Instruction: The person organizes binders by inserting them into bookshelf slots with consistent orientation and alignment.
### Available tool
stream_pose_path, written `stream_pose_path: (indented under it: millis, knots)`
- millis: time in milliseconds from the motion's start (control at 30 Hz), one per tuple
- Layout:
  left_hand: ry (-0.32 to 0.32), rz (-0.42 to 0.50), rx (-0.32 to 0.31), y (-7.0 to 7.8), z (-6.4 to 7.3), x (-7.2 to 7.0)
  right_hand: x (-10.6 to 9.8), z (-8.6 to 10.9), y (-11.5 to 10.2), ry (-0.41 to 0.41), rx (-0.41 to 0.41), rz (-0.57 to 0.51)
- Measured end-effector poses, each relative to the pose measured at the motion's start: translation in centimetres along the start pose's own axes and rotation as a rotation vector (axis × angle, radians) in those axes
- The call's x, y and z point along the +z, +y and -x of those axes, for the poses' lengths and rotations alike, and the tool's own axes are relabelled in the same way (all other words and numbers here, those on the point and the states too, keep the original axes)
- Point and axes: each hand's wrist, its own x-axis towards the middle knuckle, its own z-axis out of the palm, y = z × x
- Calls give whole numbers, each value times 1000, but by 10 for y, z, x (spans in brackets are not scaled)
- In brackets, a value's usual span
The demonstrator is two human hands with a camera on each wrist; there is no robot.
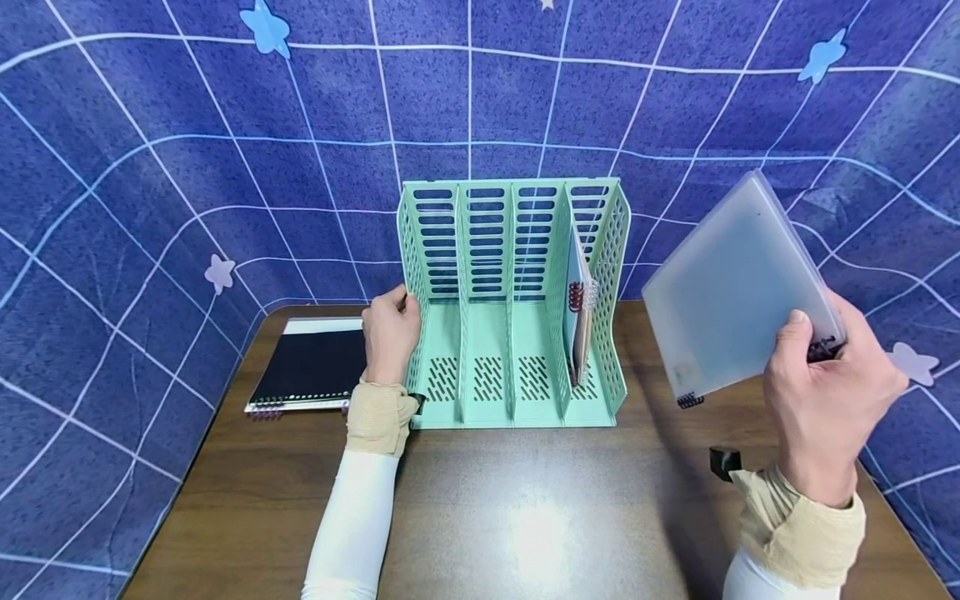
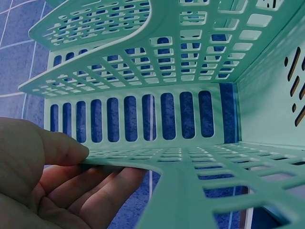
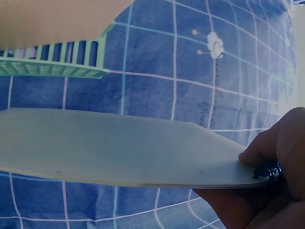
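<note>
A mint-green file rack (image 1: 486, 333) with several upright slots stands on the table. My left hand (image 1: 392, 333) pinches the edge of its left side wall; the left wrist view shows the thumb (image 2: 66, 150) on the inside and the fingers on the outside. To the right of the rack, my right hand (image 1: 832, 383) grips a notebook with a frosted translucent cover (image 1: 738, 283) by its black coil-bound edge, tilted and raised above the table. Notebooks with red and white coils (image 1: 577, 308) stand in the rack's rightmost slot.
Left of the rack, a black-covered spiral notebook (image 1: 311, 362) lies flat on top of something white. A small black object (image 1: 724, 462) shows beside the right wrist. Blue gridded cloth (image 1: 480, 100) hangs behind and at both sides of the brown table (image 1: 480, 508).
</note>
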Motion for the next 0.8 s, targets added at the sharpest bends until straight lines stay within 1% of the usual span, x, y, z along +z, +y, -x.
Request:
stream_pose_path:
  millis: [233,433,567,800]
  knots:
    - [10,-8,6,-1,-1,1,-10,3,-19,31,-2,-54]
    - [11,-16,6,-2,-2,2,-17,6,-30,61,1,-92]
    - [11,-13,5,-2,-2,2,-19,7,-36,76,-4,-115]
    - [22,-3,20,-1,-1,2,-19,9,-45,89,-13,-185]
